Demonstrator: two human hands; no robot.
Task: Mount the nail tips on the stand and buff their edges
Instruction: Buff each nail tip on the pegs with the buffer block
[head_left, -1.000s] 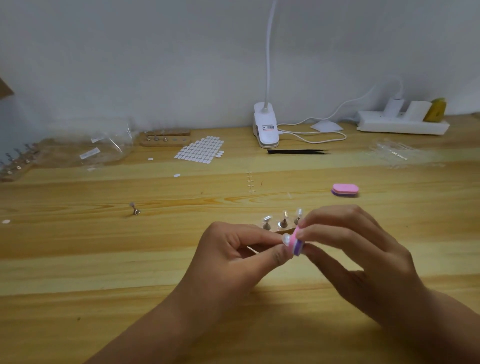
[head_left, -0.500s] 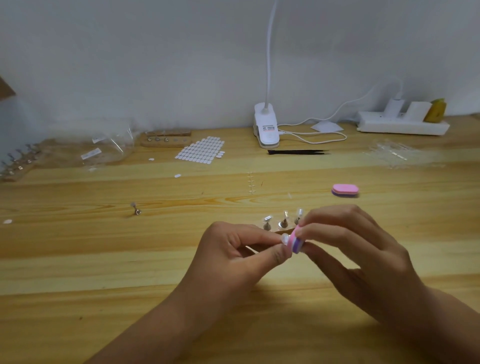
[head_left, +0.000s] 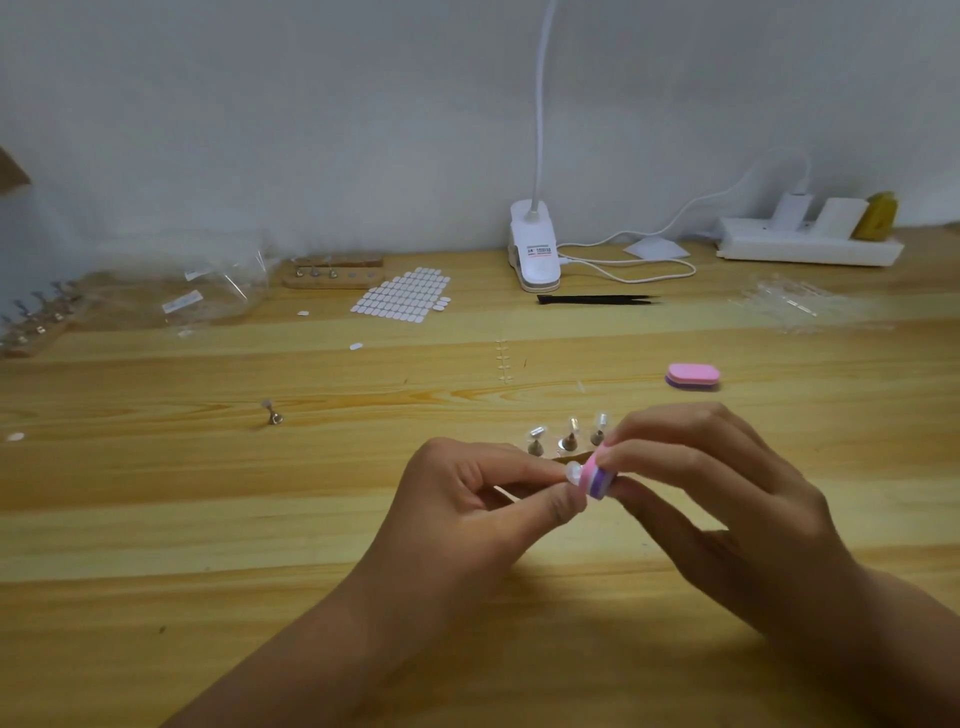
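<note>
Low in the middle of the frame, the left hand pinches a clear nail tip between thumb and forefinger, the other fingers curled under. The right hand meets it from the right, its fingers and thumb curled round a small pink and purple buffer. The buffer's end touches the nail tip. Both hands are held above the table.

Just behind the fingertips sits the stand, mostly hidden by them. Three pegs rise from it, each with a clear tip on top.

To the upper right of the hands a second buffer lies flat on the wood. Left of centre a loose peg lies alone. Further back, near the wall, black tweezers lie in front of a white clip lamp, whose cable runs right to a power strip. A sheet of white stickers lies left of the tweezers, beside another wooden stand. Clear plastic bags fill the middle left.
</note>
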